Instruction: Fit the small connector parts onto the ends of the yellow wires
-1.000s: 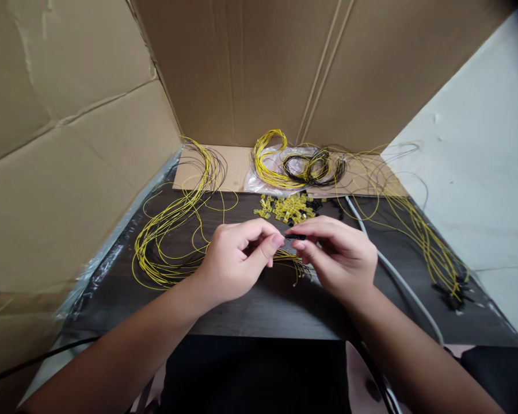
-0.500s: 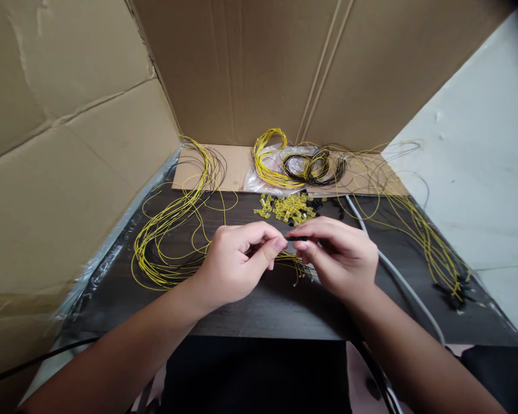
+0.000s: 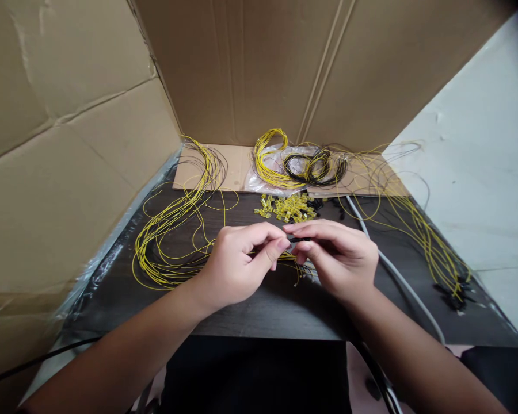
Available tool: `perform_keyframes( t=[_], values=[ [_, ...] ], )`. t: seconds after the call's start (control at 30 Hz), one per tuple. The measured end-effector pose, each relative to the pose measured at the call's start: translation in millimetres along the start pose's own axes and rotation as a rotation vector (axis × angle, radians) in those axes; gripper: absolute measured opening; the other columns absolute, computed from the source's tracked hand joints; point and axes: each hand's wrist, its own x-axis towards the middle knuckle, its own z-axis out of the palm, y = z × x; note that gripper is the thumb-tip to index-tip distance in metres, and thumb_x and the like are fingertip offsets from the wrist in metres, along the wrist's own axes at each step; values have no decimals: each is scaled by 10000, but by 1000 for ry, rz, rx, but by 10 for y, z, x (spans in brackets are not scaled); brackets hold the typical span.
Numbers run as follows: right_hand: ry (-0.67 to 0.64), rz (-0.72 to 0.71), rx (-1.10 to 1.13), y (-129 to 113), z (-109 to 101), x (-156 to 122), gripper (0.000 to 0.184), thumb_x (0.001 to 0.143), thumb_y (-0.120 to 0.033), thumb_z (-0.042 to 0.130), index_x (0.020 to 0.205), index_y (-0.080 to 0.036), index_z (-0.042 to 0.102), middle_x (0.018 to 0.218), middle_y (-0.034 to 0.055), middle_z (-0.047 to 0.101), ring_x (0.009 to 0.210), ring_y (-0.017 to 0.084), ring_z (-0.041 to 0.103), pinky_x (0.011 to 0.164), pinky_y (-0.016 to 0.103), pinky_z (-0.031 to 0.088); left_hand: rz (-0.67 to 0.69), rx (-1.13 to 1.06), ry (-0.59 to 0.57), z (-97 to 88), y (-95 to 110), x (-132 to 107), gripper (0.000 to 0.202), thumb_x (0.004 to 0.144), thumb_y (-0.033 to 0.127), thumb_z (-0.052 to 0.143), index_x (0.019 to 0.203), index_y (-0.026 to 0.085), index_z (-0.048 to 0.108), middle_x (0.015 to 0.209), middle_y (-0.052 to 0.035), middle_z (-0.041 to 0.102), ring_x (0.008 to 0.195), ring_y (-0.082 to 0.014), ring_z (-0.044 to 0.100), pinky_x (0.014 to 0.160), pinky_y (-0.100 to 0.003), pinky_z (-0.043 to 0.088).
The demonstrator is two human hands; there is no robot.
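My left hand [image 3: 242, 264] is closed, thumb and forefinger pinched together; what lies between the tips is too hidden to make out. Facing it, my right hand [image 3: 345, 256] pinches a small dark slim black piece [image 3: 301, 239], its left end close to the left fingertips. Behind and below the left hand runs a bundle of thin yellow and black wires [image 3: 155, 253]. Its loose wire ends [image 3: 301, 273], tipped with small metal bits, show between the hands. Just beyond the fingers lies a pile of small clear yellow plastic pieces [image 3: 293, 207], with black pieces [image 3: 315, 203] mixed in.
Coiled yellow wires [image 3: 263, 167] and black wires [image 3: 300, 167] rest on a clear plastic bag at the back. Another wire bundle [image 3: 431, 241], with black ends, lies right. A white cable [image 3: 397, 273] crosses the dark table [image 3: 259, 316]. Cardboard walls [image 3: 259, 69] stand behind and left.
The fingertips of both hands have shifted very slightly right. My right forefinger now reaches further over the black piece, toward the left hand. The wires and piles have not moved.
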Motion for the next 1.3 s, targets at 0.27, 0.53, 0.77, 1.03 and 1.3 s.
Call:
perform_keyframes(
  t=[0.27, 0.53, 0.77, 1.03, 1.3],
  values=[
    [-26, 36, 33, 30, 6, -36, 328, 853, -26, 660, 1077, -258, 720, 1132, 19, 747, 574, 93, 691, 559, 249, 617, 134, 212, 53, 6, -54, -14, 96, 908, 132, 617, 850, 153, 691, 648, 39, 653, 552, -38, 558, 580, -148, 426],
    [68, 234, 251, 17, 75, -30, 204, 871, -131, 690, 1020, -257, 750, 1096, 35, 758, 552, 101, 674, 538, 257, 594, 197, 212, 97, 29, -46, -20, 76, 899, 127, 633, 838, 159, 666, 647, 47, 658, 563, -35, 580, 589, -137, 439],
    [69, 357, 458, 55, 122, -31, 122, 874, -209, 706, 971, -263, 757, 1076, 52, 764, 499, 87, 636, 492, 245, 556, 143, 167, 105, 62, -60, -29, 79, 905, 144, 624, 838, 169, 660, 619, 51, 637, 545, -45, 580, 573, -156, 442],
    [61, 292, 309, 60, 115, -45, 143, 883, -183, 686, 981, -263, 753, 1076, 38, 764, 500, 92, 638, 499, 254, 567, 118, 187, 132, 97, -77, -46, 90, 909, 163, 620, 832, 172, 665, 648, 37, 672, 554, -54, 596, 571, -169, 456],
    [50, 102, -18, 7, 18, 58, 241, 847, -148, 721, 1031, -297, 768, 1132, 29, 740, 1070, 209, 694, 937, 376, 582, -72, -132, 14, 134, -89, -44, 207, 940, 227, 597, 1132, 158, 630, 758, -29, 751, 624, -121, 716, 621, -206, 609]
  ],
)
